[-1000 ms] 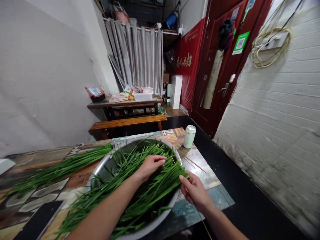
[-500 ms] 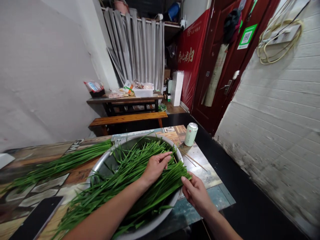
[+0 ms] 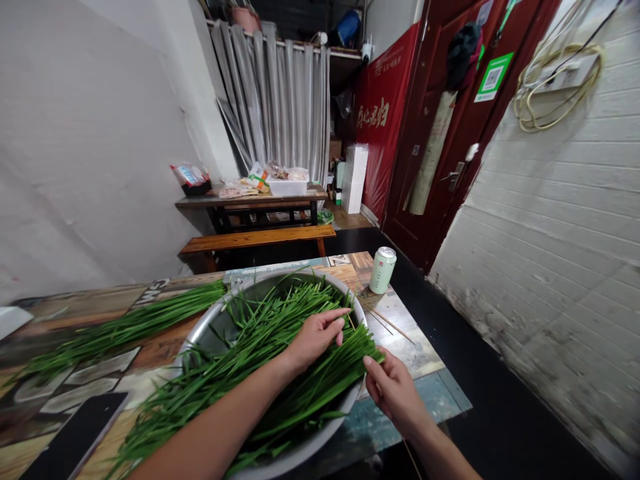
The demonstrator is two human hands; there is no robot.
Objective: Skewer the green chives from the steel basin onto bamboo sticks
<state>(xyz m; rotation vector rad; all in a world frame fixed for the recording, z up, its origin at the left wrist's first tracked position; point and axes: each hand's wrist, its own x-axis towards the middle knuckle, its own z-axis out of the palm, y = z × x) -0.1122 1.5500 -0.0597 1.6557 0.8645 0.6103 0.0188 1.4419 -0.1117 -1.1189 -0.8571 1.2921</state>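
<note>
A wide metal basin (image 3: pixel 205 327) on the table is heaped with long green garlic chives (image 3: pixel 270 340), some hanging over its near left rim. My left hand (image 3: pixel 317 337) lies over the heap, index finger stretched toward the right rim and thumb a little apart from it. Close to its fingertips shows a thin light stick (image 3: pixel 352 323); I cannot make out contact with it. At the basin's right edge, my right hand (image 3: pixel 395 383) pinches the ends of the chives between thumb and fingers.
More chives (image 3: pixel 135 323) lie left of the basin. A phone (image 3: pixel 75 437) rests at the near left. A pale green can (image 3: pixel 383 270) and thin wooden sticks (image 3: pixel 393 325) are on the right. Beyond are a bench (image 3: pixel 260 237) and another table (image 3: pixel 215 200) with packages.
My left hand has shifted slightly right, its index finger now reaching farther and standing more apart from the thumb. My right hand stays at the chive ends, almost unmoved.
</note>
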